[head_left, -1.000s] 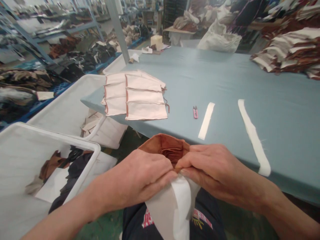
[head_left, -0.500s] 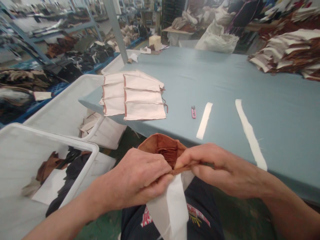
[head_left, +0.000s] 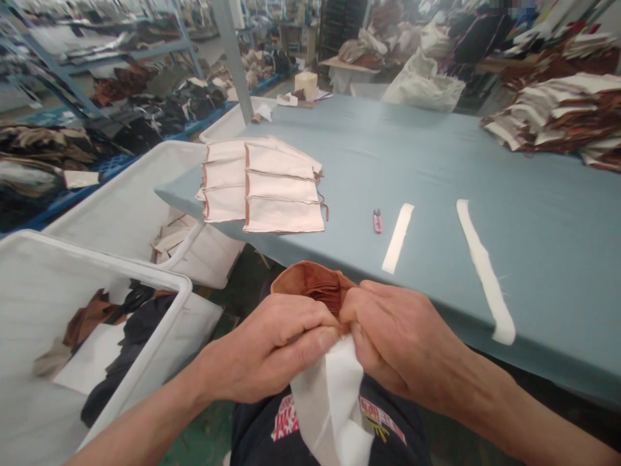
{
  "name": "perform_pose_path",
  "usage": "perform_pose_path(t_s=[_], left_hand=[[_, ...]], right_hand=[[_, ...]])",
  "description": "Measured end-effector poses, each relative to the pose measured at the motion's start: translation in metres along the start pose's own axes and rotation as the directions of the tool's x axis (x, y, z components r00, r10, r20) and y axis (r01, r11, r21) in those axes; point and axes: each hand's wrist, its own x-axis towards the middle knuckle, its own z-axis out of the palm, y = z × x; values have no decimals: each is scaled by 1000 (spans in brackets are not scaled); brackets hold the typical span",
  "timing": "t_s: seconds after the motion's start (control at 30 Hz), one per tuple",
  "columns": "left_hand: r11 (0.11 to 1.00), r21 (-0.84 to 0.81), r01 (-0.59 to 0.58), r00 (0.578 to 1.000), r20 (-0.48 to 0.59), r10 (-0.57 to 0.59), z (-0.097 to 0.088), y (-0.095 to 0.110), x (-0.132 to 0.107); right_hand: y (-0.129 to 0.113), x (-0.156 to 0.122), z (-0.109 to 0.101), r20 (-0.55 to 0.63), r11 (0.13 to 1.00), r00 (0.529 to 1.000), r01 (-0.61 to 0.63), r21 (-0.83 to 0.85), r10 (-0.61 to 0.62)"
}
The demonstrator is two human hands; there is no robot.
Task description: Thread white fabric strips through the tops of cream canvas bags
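Both my hands grip a fabric piece in front of my lap, below the table's near edge. Its brown gathered part (head_left: 310,285) bunches up above my fingers, and its white lining (head_left: 330,395) hangs down between my wrists. My left hand (head_left: 266,343) is closed with the thumb pinching the cloth at the seam. My right hand (head_left: 392,336) is closed on the same seam, fingers curled under, touching the left thumb. A stack of folded cream pieces with brown edges (head_left: 264,184) lies on the blue-grey table (head_left: 436,155) at its left corner.
Small pink snips (head_left: 377,220) and two white strips (head_left: 398,237) (head_left: 482,268) lie on the table. White bins (head_left: 121,200) (head_left: 43,285) with scraps stand at the left. Piled brown and white cloth (head_left: 557,113) sits far right, a white sack (head_left: 422,84) at the back.
My right hand has drawn back in toward the left one and closed tighter on the seam. The white lining has bunched between my hands.
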Motion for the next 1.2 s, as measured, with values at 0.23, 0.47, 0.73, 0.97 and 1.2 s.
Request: perform_pose_path(t_s=[0.23, 0.47, 0.73, 0.97, 1.2], left_hand=[[963, 267, -31, 999, -5, 33, -6, 4, -9], [950, 308, -54, 994, -77, 81, -5, 6, -9], [925, -379, 22, 997, -61, -49, 4, 3, -3], [929, -365, 67, 997, 64, -47, -8, -12, -6], [928, -284, 241, 962, 198, -190, -29, 1, 6]], right_hand=[[6, 2, -14, 287, 886, 949, -239, 397, 127], [12, 14, -5, 394, 576, 894, -442, 688, 215], [-7, 2, 22, 266, 49, 899, -301, 952, 348], [7, 6, 4, 255, 353, 941, -321, 879, 222], [17, 16, -1, 267, 557, 937, -349, 754, 225]])
